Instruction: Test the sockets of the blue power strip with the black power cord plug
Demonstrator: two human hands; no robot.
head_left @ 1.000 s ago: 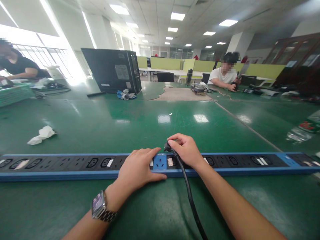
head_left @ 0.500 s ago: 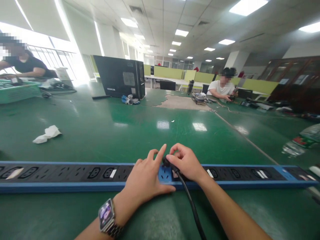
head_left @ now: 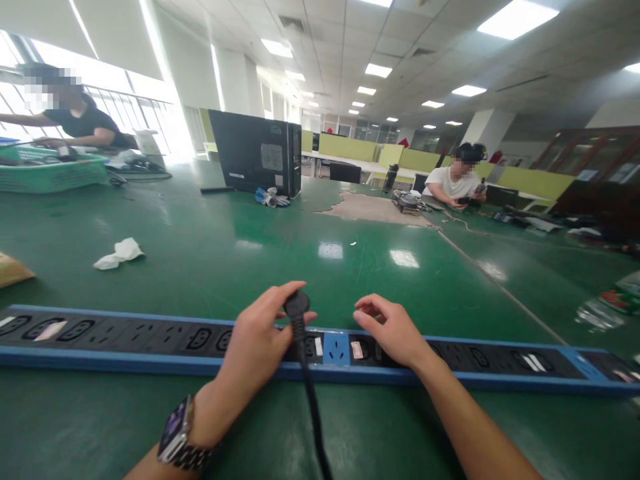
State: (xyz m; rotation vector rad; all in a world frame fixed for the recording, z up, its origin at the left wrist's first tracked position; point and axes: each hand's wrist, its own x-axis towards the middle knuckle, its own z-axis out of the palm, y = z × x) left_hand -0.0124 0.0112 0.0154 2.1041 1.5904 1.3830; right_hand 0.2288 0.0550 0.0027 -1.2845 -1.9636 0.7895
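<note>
Trailing black cord (head_left: 313, 417), the round plug (head_left: 297, 304) seems rubbery.

A round-headed black plug (head_left: 297, 303), its cord (head_left: 311, 400) trailing toward the worktop's (head_left: 230, 257) near edge, is held above a long, blue-framed black socket strip (head_left: 336, 349) lying flat, sockets up.

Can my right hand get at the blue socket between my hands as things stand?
Probably yes: the right hand looks empty and the blue socket is uncovered. The plug, held in the left hand, and its cable appear left of it.
</note>
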